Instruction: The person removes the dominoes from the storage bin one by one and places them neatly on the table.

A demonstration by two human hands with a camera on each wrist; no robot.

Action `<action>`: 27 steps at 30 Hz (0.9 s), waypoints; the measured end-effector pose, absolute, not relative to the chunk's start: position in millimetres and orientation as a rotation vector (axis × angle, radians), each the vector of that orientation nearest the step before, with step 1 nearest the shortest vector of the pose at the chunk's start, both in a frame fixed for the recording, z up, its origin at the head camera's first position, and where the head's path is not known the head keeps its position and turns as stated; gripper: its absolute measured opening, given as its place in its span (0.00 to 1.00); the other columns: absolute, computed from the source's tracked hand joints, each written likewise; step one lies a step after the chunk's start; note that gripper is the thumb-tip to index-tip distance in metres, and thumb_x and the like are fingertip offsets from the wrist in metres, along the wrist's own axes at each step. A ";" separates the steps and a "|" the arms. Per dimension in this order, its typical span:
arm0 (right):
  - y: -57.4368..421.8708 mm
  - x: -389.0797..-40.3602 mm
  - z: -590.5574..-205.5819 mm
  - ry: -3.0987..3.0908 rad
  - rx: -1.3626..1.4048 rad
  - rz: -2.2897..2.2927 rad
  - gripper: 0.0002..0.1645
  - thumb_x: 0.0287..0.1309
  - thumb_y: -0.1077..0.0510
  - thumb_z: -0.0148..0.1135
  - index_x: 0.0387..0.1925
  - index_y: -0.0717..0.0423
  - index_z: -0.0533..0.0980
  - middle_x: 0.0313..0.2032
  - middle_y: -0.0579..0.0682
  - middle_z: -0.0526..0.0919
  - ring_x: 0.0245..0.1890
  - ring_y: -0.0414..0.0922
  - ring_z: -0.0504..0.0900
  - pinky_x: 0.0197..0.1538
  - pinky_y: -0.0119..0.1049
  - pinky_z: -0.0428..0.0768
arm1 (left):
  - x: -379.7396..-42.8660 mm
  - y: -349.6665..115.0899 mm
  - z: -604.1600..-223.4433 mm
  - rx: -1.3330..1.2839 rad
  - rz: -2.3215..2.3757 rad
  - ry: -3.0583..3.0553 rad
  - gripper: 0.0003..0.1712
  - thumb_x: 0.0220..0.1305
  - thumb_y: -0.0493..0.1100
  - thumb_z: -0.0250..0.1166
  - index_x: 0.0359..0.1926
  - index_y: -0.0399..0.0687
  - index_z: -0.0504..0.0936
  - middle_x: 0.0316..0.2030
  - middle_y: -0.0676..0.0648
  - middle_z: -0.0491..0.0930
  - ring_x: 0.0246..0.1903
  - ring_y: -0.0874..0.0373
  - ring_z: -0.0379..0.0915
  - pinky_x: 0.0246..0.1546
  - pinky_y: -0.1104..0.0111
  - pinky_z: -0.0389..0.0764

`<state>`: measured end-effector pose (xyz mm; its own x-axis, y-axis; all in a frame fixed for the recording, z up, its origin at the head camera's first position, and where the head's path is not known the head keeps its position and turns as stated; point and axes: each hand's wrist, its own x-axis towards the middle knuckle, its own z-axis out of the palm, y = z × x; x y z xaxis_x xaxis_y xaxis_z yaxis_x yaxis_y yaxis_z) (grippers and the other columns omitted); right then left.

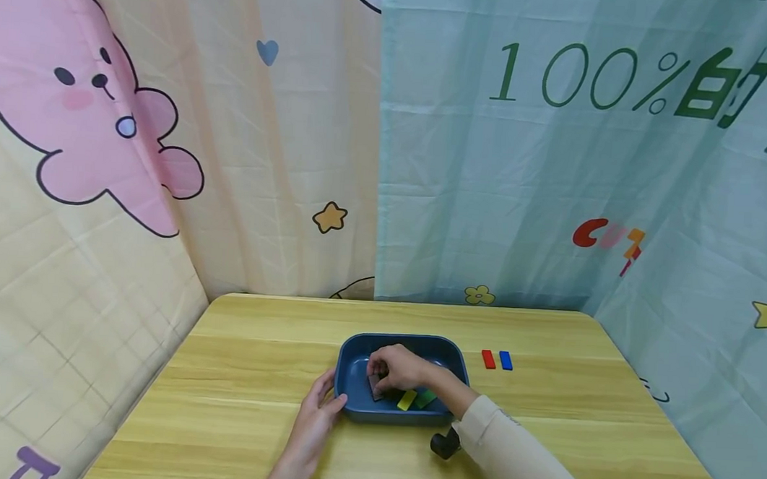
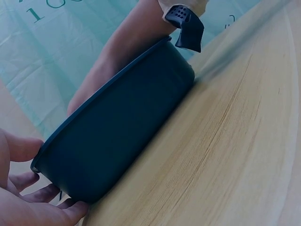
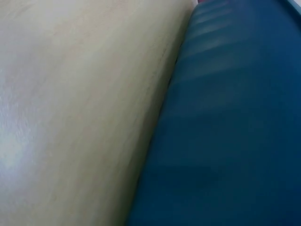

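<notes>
A dark blue rectangular basin (image 1: 387, 418) sits on the table. My left hand (image 1: 318, 407) grips its left end, thumb at the rim and fingers along the outer wall; the left wrist view shows this hand (image 2: 35, 193) at the basin's (image 2: 113, 127) corner. Inside the basin, my right hand (image 1: 401, 368) pinches a thin brownish-grey block (image 1: 373, 388), partly covered by the fingers. A yellow block (image 1: 406, 400) and a green block (image 1: 425, 399) lie in the basin below that hand. Only the basin's side (image 3: 225, 117) and the table show in the right wrist view.
A red block (image 1: 488, 359) and a blue block (image 1: 506, 360) lie side by side on the wooden table (image 1: 254, 348), right of the basin. A black wrist camera (image 1: 444, 444) hangs at the right sleeve, close to the basin's front. Printed curtains (image 1: 284, 155) stand behind the table.
</notes>
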<state>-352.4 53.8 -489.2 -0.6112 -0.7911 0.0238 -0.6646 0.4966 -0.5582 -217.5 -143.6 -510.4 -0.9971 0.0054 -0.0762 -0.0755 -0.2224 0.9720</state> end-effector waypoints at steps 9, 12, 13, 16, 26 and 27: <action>61.2 -351.8 -485.3 2.412 -1.188 -0.980 0.03 0.66 0.65 0.69 0.38 0.55 0.82 0.29 0.39 0.78 0.31 0.35 0.75 0.38 0.30 0.78 | -217.4 -144.6 -512.1 -0.110 2.395 1.948 0.36 0.76 0.32 0.56 0.79 0.34 0.53 0.76 0.28 0.52 0.74 0.33 0.51 0.71 0.44 0.62; 63.6 -351.4 -483.5 2.401 -1.183 -1.001 0.03 0.66 0.65 0.68 0.38 0.55 0.82 0.29 0.40 0.78 0.31 0.36 0.74 0.38 0.31 0.77 | -218.0 -144.1 -512.5 -0.098 2.402 1.944 0.36 0.76 0.32 0.55 0.79 0.33 0.53 0.76 0.28 0.52 0.74 0.33 0.51 0.71 0.43 0.62; 64.0 -351.0 -482.8 2.399 -1.180 -1.006 0.03 0.66 0.65 0.68 0.38 0.55 0.82 0.29 0.40 0.78 0.31 0.36 0.74 0.38 0.31 0.77 | -218.3 -144.0 -512.3 -0.093 2.404 1.944 0.36 0.76 0.32 0.55 0.79 0.33 0.52 0.76 0.28 0.52 0.74 0.33 0.51 0.71 0.43 0.62; 64.7 -350.8 -482.6 2.398 -1.177 -1.015 0.03 0.67 0.65 0.68 0.38 0.55 0.82 0.30 0.40 0.78 0.31 0.36 0.74 0.39 0.31 0.77 | -218.6 -144.0 -511.6 -0.092 2.401 1.939 0.36 0.76 0.33 0.55 0.79 0.33 0.52 0.76 0.28 0.51 0.74 0.33 0.51 0.71 0.43 0.62; 71.5 -351.5 -480.3 2.419 -1.110 -1.070 0.03 0.69 0.65 0.65 0.41 0.56 0.82 0.32 0.41 0.80 0.33 0.39 0.77 0.40 0.34 0.80 | -218.4 -145.5 -512.2 -0.119 2.388 1.934 0.36 0.77 0.33 0.55 0.79 0.34 0.53 0.77 0.28 0.51 0.74 0.34 0.50 0.71 0.43 0.61; 72.6 -351.6 -479.5 2.422 -1.106 -1.074 0.03 0.69 0.65 0.65 0.41 0.55 0.82 0.32 0.41 0.80 0.33 0.39 0.77 0.40 0.34 0.80 | -218.5 -145.5 -512.2 -0.121 2.387 1.935 0.36 0.77 0.33 0.55 0.79 0.34 0.53 0.77 0.28 0.51 0.74 0.34 0.50 0.71 0.42 0.61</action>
